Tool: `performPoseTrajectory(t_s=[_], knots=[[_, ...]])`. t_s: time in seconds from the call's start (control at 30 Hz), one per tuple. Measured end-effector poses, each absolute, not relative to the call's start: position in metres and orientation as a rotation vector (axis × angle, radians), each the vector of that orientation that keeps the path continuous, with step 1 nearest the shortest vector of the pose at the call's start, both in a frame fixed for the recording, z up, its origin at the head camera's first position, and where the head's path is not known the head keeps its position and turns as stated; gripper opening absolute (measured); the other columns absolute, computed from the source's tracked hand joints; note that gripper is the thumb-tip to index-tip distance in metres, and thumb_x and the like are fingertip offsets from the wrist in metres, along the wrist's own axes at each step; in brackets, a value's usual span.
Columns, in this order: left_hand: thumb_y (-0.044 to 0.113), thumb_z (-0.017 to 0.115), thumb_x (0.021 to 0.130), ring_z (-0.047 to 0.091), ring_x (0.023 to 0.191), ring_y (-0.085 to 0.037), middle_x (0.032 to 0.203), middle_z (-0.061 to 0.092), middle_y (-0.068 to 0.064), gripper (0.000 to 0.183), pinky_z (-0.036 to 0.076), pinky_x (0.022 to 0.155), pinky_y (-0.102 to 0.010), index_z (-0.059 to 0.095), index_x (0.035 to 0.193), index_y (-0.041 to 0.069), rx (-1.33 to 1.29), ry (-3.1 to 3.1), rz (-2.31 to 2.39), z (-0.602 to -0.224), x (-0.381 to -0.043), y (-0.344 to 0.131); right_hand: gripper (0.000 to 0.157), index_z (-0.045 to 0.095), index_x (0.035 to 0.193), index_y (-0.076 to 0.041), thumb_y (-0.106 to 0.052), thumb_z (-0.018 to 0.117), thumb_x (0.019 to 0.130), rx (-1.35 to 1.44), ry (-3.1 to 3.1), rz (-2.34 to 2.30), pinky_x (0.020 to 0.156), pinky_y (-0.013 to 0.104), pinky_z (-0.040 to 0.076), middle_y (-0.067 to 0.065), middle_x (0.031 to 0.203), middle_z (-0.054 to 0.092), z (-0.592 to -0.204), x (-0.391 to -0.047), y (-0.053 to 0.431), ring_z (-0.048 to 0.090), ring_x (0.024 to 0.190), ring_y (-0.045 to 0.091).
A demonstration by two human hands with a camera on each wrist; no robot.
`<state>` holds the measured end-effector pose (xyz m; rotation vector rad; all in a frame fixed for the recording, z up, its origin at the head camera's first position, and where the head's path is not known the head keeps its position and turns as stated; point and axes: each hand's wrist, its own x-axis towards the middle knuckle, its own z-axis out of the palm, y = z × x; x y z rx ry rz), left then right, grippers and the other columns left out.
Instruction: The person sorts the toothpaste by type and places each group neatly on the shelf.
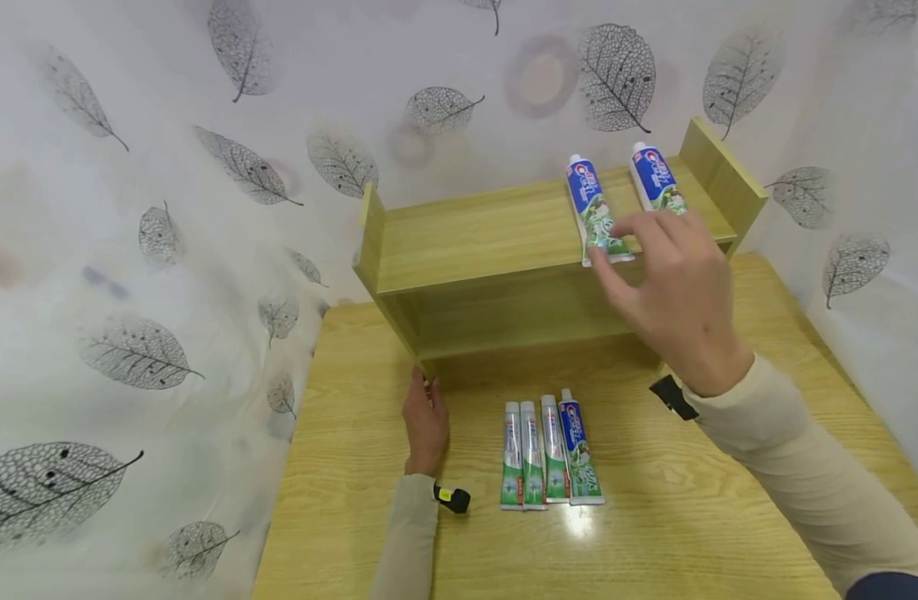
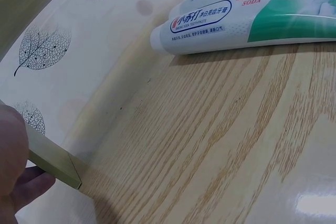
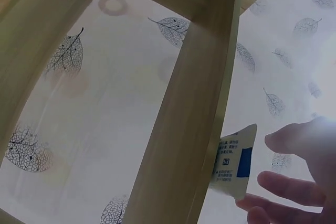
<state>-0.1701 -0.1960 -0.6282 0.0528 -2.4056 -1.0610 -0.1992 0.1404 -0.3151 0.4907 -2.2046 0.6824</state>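
Two blue, white and green Crest toothpaste tubes lie on the upper board of a wooden shelf [image 1: 474,239]. Over the bottom end of the left toothpaste tube [image 1: 592,200] is my right hand [image 1: 679,287]. In the right wrist view its thumb and fingers are spread beside the tube's flat end [image 3: 233,163], which juts past the board's edge. The other toothpaste tube [image 1: 657,179] is partly hidden behind that hand. My left hand [image 1: 426,423] pinches the lower end of the shelf's left side panel [image 2: 55,161], thumb and fingers on either face.
On the wooden table [image 1: 338,483], below the shelf, several toothpaste tubes lie side by side: white-green baking soda tubes [image 1: 532,458] and a blue-green Crest tube [image 1: 581,454] at their right. A leaf-patterned wall covering [image 1: 459,50] rises behind the shelf.
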Motion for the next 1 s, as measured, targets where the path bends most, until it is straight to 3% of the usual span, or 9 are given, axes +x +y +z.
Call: performPoseTrajectory(t_s=[0.17,0.2,0.43,0.57,0.67,0.87,1.0], knots=[[0.036,0.045,0.118,0.078,0.105,-0.026,0.119,0.076,-0.012,0.039,0.067,0.083,-0.042,0.055,0.149,0.014,0.018,-2.405,-1.036,-0.685,-0.187,-0.217,0.027,0.075,0.107,0.006,-0.016,0.082,0.093,0.48,-2.184,0.693,0.077,0.058,0.054,0.025,0.101,0.078,-0.32,-0.189,0.14,0.065,0.09,0.044],[0.034,0.046,0.118,0.079,0.105,-0.027,0.119,0.076,-0.012,0.038,0.067,0.083,-0.043,0.056,0.148,0.013,0.022,-2.407,-1.04,-0.684,-0.187,-0.217,0.027,0.075,0.107,0.006,-0.015,0.083,0.092,0.478,-2.182,0.695,0.078,0.058,0.055,0.025,0.101,0.079,-0.321,-0.187,0.14,0.066,0.09,0.045],[0.007,0.055,0.113,0.078,0.099,-0.039,0.112,0.075,-0.023,0.027,0.065,0.077,-0.052,0.058,0.139,-0.001,-0.016,-2.345,-1.033,-0.621,-0.167,-0.194,0.029,0.075,0.108,0.007,-0.019,0.079,0.097,0.499,-2.212,0.671,0.085,0.059,0.059,0.027,0.108,0.079,-0.332,-0.171,0.143,0.07,0.097,0.047],[0.003,0.054,0.113,0.078,0.1,-0.041,0.113,0.075,-0.025,0.027,0.065,0.079,-0.054,0.057,0.138,-0.005,0.008,-2.374,-1.018,-0.607,-0.163,-0.189,0.029,0.076,0.107,0.007,-0.019,0.08,0.096,0.502,-2.211,0.67,0.08,0.056,0.059,0.027,0.109,0.079,-0.342,-0.163,0.143,0.069,0.095,0.046],[0.007,0.054,0.114,0.077,0.099,-0.041,0.111,0.075,-0.025,0.027,0.065,0.077,-0.055,0.058,0.138,-0.004,-0.029,-2.336,-1.034,-0.621,-0.168,-0.194,0.027,0.076,0.104,0.008,-0.016,0.081,0.094,0.515,-2.188,0.68,0.076,0.055,0.057,0.027,0.109,0.079,-0.349,-0.156,0.142,0.068,0.091,0.046],[0.026,0.049,0.117,0.079,0.103,-0.03,0.116,0.076,-0.015,0.034,0.066,0.081,-0.044,0.057,0.145,0.007,-0.021,-2.374,-1.01,-0.674,-0.186,-0.215,0.025,0.076,0.104,0.007,-0.015,0.081,0.093,0.528,-2.194,0.69,0.077,0.055,0.057,0.026,0.107,0.079,-0.359,-0.151,0.143,0.068,0.09,0.045],[0.026,0.049,0.117,0.079,0.103,-0.029,0.116,0.076,-0.014,0.034,0.067,0.081,-0.042,0.056,0.144,0.007,-0.031,-2.404,-0.987,-0.686,-0.189,-0.22,0.023,0.077,0.101,0.006,-0.012,0.083,0.089,0.523,-2.22,0.702,0.075,0.055,0.058,0.024,0.104,0.079,-0.368,-0.149,0.141,0.069,0.088,0.043]])
